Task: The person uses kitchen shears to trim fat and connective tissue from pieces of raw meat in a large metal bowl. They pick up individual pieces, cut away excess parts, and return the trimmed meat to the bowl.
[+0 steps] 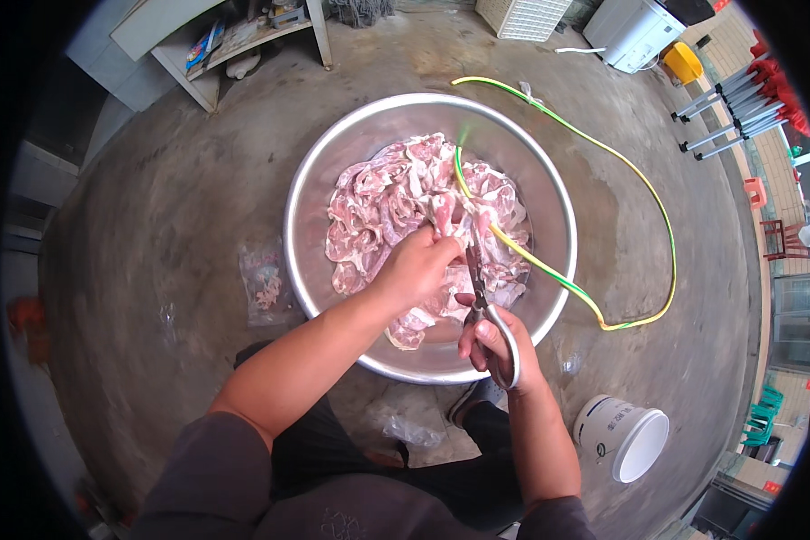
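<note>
Meat (442, 214) is pinched by the left hand (422, 267), and scissors (480, 299) are clasped by the right hand (491, 337) over the near edge of the basin (551, 225)

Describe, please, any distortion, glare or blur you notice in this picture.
Head view: black corners close off both sides and outer edges bend; soft sheen on the metal basin, with a hazy green patch, perhaps reflecting the hose; meat and scissors look fairly sharp.
</note>
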The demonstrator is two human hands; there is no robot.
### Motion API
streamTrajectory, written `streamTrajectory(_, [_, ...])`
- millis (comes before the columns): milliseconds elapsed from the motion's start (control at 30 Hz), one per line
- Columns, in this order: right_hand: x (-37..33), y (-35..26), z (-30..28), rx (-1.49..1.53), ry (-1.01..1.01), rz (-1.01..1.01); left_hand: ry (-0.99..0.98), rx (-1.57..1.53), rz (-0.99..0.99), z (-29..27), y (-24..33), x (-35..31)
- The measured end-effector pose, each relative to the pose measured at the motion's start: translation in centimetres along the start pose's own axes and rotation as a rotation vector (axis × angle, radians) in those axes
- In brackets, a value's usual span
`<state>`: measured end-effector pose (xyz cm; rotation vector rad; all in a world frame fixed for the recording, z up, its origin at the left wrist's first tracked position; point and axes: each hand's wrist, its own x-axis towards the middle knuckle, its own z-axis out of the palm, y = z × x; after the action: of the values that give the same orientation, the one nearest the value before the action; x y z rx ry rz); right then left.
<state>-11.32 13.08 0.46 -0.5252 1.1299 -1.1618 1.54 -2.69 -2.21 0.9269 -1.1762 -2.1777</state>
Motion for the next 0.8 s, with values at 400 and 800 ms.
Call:
streamTrajectory(400, [0.4,0.3,-1.3,0.145,-0.126,-0.09,-0.216,0.05,-0.126,0.3,-0.1,-1.2])
streamTrajectory(800, [-1.1,0.2,-3.1,0.258,-0.322,-0.045,-0.182,-0.152,-0.041,0.2,1.0,-1.1])
